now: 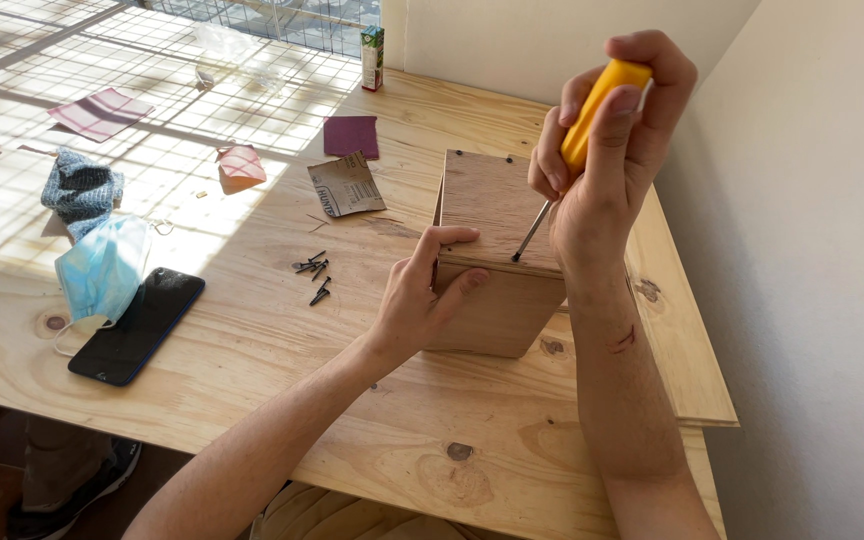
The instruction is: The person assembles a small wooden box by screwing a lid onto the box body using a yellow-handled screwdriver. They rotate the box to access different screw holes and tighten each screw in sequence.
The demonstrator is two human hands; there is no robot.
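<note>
Large pale plywood tabletop (252, 350), sunlit w/ a grid of shadows. Landmark: a small wooden box (497, 255), standing near the table's right edge, top panel w/ screws at its far corners.

Left hand (417, 295) is clamped on the box's near-left corner, thumb on the front face, fingers over the top. Right hand (607, 150) is above the box's right side, fist closed around a yellow-handled screwdriver (577, 150); the steel tip meets the box top at its near-right edge, shaft tilted.

Left of the box: a black smartphone (137, 325) well away, face up, a blue face mask (102, 265) partly over it, grey knitted cloth (80, 190) beyond that. Behind-left of the box: sandpaper sheets (350, 135), maroon and brown, one showing its printed backing. A small green carton (373, 55) stands behind the box, by the window. Just left of the box: a little pile of black screws (315, 272), loose on the wood.
</note>
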